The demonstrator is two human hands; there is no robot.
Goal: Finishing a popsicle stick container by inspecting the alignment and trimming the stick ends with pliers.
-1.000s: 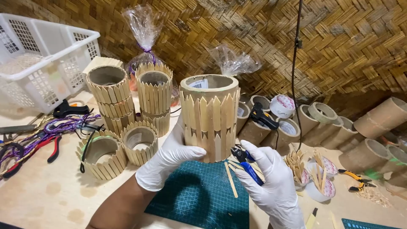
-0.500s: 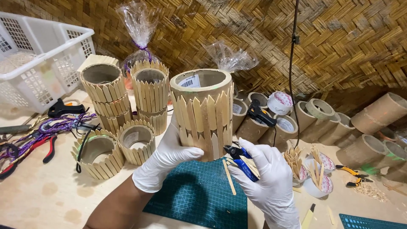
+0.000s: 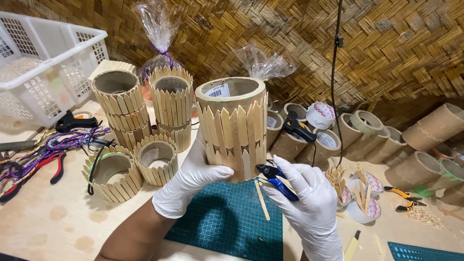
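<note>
My left hand (image 3: 186,186) held the stick-clad cardboard tube (image 3: 233,126) in a firm grip; my right hand (image 3: 309,205) gripped blue-handled cutters (image 3: 276,177) above the green cutting mat (image 3: 227,220).

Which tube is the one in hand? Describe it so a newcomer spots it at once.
Start at the green cutting mat at the table's front edge. Just above it, the left hand holds up a cardboard tube clad in pointed wooden sticks. Unlike the finished clad tubes behind left, it is lifted, with blue cutters at its base.

both hands (image 3: 193,179) wear thin white disposable gloves, forearms unsleeved.
</note>
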